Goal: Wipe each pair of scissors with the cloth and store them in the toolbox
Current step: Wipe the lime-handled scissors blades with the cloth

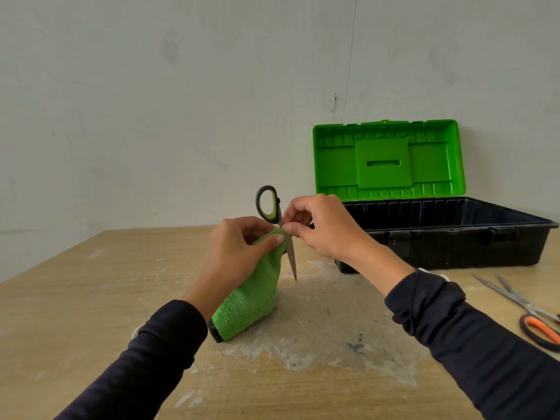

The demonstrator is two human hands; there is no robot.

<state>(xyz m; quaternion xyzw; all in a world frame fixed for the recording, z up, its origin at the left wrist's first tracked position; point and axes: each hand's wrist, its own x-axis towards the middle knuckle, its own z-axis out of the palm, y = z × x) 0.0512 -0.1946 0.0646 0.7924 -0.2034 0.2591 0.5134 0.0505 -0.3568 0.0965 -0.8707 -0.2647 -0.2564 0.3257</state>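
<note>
While both dark sleeves reach in from the near edge, the action sits mid-table w/ two hands meeting over the worn wooden table (91, 298). Left hand (239, 253) grips the green cloth (251, 298): fingers curled round its upper end, thumb pressing cloth vs the blade; the rest of the cloth hangs down toward the wrist, w/ a dark bit at its lower end that I can't identify. Right hand (321, 225) pinches the green-handled scissors (277, 228) near the pivot, thumb & forefinger together on the metal, other fingers curled.

Key relation: scissors' long axis runs approx vertical, handle loop up, blade tip (294, 278) pointing down just above the table. Cloth touches the blade from the left, right-hand fingers hold from the right, so a wipe would prob run down along the blade, away from the pinch. I judge wiping is in hand, storing not yet done for this pair.

Near right edge, orange-handled scissors (533, 316) lie flat, blades parted, pointing away & left; apparently still waiting.

Farther back on the right, the toolbox (454, 237) stands open, green lid (388, 160) upright vs the wall. Its black tub sits just behind the right hand, so that hand is nearer for the drop-in. Visible inner walls show nothing inside; the floor of the tub is hidden, so contents: can't tell
</note>
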